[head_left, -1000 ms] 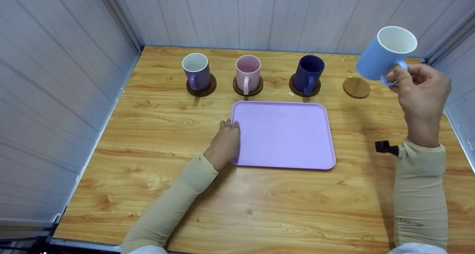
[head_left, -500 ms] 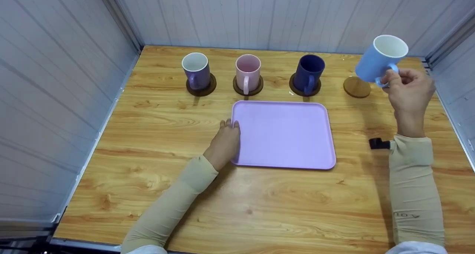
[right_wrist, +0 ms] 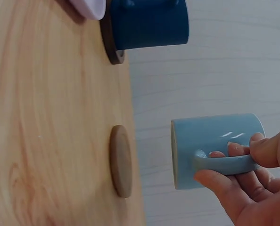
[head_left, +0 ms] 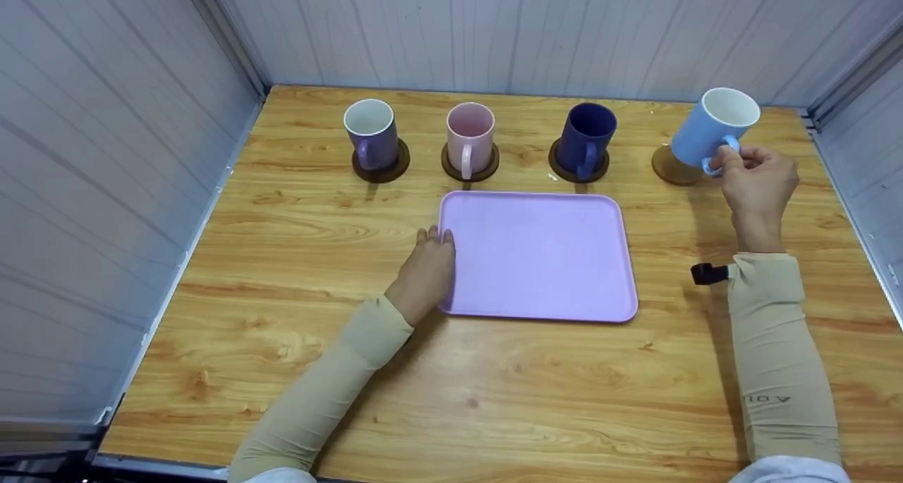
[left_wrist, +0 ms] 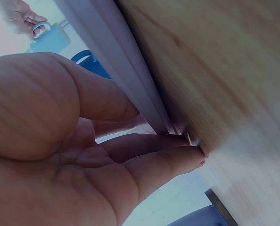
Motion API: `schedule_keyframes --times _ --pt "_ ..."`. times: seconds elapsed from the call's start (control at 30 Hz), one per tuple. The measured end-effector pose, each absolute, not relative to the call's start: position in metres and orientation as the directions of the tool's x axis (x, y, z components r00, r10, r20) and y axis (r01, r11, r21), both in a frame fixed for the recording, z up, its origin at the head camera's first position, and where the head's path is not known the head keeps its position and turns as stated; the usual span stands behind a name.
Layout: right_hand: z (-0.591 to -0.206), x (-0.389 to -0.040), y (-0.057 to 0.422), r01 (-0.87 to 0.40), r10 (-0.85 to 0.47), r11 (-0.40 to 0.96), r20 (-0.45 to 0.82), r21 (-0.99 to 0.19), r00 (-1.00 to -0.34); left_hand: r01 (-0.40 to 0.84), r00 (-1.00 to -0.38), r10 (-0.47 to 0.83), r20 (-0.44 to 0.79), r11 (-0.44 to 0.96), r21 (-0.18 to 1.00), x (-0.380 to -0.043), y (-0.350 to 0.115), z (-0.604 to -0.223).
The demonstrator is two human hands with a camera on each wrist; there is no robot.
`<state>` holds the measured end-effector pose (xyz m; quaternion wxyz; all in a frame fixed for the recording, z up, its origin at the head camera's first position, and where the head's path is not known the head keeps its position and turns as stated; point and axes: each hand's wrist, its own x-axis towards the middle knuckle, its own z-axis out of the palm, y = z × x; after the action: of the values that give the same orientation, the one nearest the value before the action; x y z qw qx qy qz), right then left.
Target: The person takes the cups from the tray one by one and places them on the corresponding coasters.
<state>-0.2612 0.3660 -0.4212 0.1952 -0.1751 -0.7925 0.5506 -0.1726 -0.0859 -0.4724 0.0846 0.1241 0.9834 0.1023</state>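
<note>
My right hand holds a light blue mug by its handle, in the air at the back right. Below and slightly left of the mug is a round wooden coaster, partly hidden by it; the right wrist view shows a gap between mug and coaster. My left hand grips the left edge of a lilac tray lying on the table. In the left wrist view the thumb and fingers stand on either side of the tray's rim.
Along the back stand a purple mug, a pink mug and a dark blue mug, each on a dark coaster. Pale panelled walls border the wooden table at the back and sides.
My right hand has lowered the light blue mug and brought it left, closer to the bare coaster, now partly covering it. The left hand and tray have stayed in place.
</note>
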Motion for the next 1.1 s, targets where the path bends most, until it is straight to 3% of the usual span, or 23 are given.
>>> schedule_keyframes --times 0.17,0.4,1.1 --pt "-0.433 -0.265 0.369 0.118 0.495 0.381 0.094 -0.917 -0.864 0.217 -0.953 0.257 -0.159 0.948 0.231 -0.172 -0.085 -0.473" --pt "-0.441 -0.269 0.37 0.166 0.486 0.438 0.078 -0.884 -0.87 0.268 -0.953 0.29 -0.085 0.941 0.207 -0.171 -0.087 -0.475" --pt "-0.457 -0.275 0.372 0.227 0.473 0.355 -0.036 -0.907 -0.88 0.265 -0.951 0.291 -0.1 0.94 0.215 -0.17 -0.088 -0.474"
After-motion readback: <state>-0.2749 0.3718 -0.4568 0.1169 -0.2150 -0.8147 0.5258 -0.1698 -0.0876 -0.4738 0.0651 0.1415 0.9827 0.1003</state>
